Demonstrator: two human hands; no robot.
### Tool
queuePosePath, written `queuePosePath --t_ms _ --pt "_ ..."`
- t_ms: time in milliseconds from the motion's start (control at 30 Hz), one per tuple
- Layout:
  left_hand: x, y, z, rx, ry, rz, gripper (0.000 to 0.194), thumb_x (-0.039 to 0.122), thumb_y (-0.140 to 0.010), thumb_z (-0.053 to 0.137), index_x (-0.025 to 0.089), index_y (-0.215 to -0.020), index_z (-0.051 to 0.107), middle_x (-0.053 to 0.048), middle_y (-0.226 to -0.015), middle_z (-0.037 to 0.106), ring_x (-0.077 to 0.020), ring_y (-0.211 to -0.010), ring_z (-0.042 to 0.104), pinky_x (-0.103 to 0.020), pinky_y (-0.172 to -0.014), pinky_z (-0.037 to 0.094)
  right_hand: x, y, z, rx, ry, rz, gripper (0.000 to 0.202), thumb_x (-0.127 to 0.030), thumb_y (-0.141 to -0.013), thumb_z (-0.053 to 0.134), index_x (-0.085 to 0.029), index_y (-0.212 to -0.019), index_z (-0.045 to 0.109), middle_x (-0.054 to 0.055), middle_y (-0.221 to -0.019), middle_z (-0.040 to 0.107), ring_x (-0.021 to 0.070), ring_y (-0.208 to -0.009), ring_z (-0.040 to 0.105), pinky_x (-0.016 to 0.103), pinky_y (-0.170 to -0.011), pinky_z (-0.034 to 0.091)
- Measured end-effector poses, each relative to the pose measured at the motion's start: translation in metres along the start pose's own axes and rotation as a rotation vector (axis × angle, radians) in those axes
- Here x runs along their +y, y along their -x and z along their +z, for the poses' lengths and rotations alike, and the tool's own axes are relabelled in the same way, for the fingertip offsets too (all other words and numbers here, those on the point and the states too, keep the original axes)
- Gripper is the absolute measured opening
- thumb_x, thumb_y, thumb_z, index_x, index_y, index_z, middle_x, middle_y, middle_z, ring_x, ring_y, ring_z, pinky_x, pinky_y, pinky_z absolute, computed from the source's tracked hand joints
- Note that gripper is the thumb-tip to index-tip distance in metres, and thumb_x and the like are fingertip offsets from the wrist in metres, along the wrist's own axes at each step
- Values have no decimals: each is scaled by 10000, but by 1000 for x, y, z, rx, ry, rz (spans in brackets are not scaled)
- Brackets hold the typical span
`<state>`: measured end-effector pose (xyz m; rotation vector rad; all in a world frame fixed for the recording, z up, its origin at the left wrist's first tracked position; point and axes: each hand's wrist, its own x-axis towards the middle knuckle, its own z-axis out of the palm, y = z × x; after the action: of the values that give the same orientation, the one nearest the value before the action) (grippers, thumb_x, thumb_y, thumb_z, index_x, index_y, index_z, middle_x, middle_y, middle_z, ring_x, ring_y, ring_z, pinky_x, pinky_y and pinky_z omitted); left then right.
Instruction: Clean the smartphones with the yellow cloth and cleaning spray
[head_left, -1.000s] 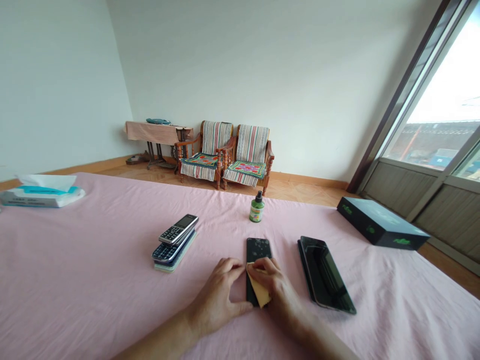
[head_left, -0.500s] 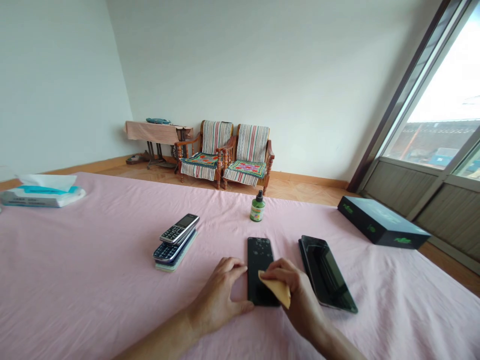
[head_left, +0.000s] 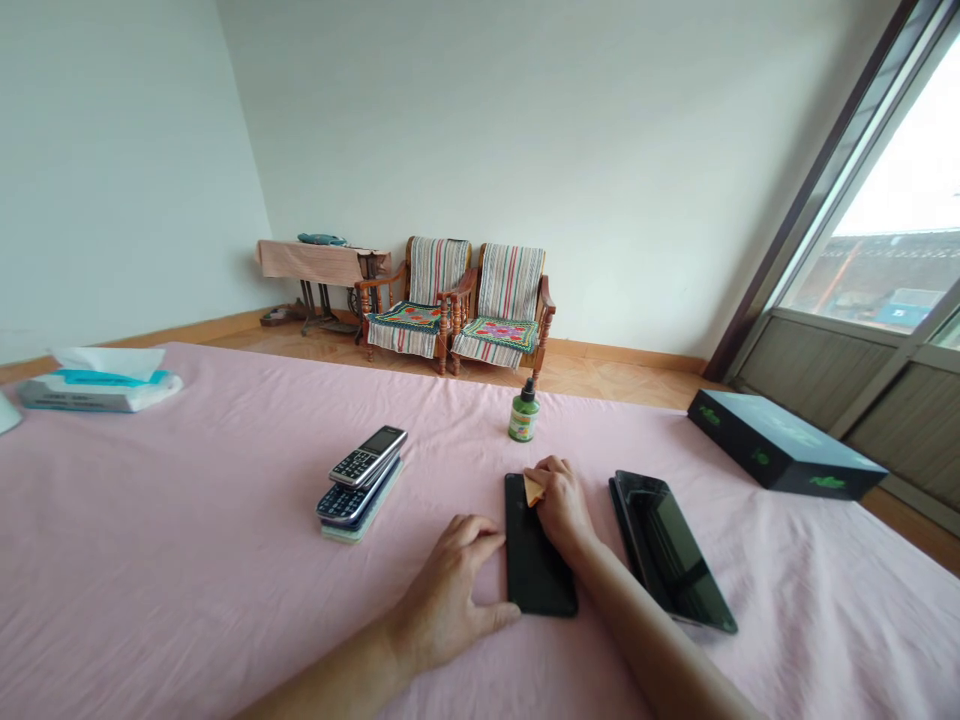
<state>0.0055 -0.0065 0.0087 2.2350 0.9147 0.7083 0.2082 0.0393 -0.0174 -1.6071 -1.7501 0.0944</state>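
A black smartphone (head_left: 536, 570) lies flat on the pink cloth in front of me. My left hand (head_left: 454, 590) rests at its left side, thumb and fingers apart, fingertips against the edge and thumb by the lower left corner. At the phone's upper end, my right hand (head_left: 559, 505) presses a small yellow wiping cloth (head_left: 533, 491) onto the glass, fingers closed on it. Part of the cloth is hidden under those fingers. To the right lies a black tablet (head_left: 675, 550), with another dark device's edge showing beneath it.
A stack of keypad phones (head_left: 367, 458) stands on the left. Beyond the smartphone is a green spray bottle (head_left: 523, 416). A black box (head_left: 787, 450) sits at the far right, a tissue pack (head_left: 101, 392) at the far left. Two chairs (head_left: 499, 310) stand past the bed-like surface's edge.
My right hand has slid the cloth from the phone's lower middle up to its top end. The whitish spots on the upper screen no longer show. My left hand keeps its place beside the phone.
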Motion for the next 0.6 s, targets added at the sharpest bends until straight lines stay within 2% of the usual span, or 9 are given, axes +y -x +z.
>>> queuePosePath --t_ms 133,267,467,600 --pt "-2 1 2 -3 -21 0 575 195 -605 804 205 -1147 612 -65 -1134 554 -257 -1089 496 -377 -982 408 -8 5 1 -81 -37 -84 346 -3 -774 469 -203 -875 733 76 -873 597 199 -867 506 289 -757 423" --pt "-5 1 4 14 -18 -8 580 192 -585 826 191 -1120 603 -64 -1148 549 -259 -1100 490 -383 -989 400 -21 17 -1 -140 -82 -148 323 10 -738 510 -198 -852 729 64 -893 602 190 -887 516 276 -759 422" --pt "-6 1 9 99 -5 -37 574 126 -533 840 184 -1022 545 -54 -1066 564 -262 -1040 510 -401 -915 436 -39 48 -17 -239 -221 -208 395 15 -683 535 -236 -915 732 53 -919 601 187 -886 530 279 -752 426" --pt "-8 2 9 125 2 -28 634 143 -557 828 186 -1096 498 -65 -1088 554 -266 -1049 507 -407 -912 436 -44 69 -25 -244 -257 -223 301 -61 -705 595 -236 -906 736 67 -920 607 196 -866 549 283 -720 438"
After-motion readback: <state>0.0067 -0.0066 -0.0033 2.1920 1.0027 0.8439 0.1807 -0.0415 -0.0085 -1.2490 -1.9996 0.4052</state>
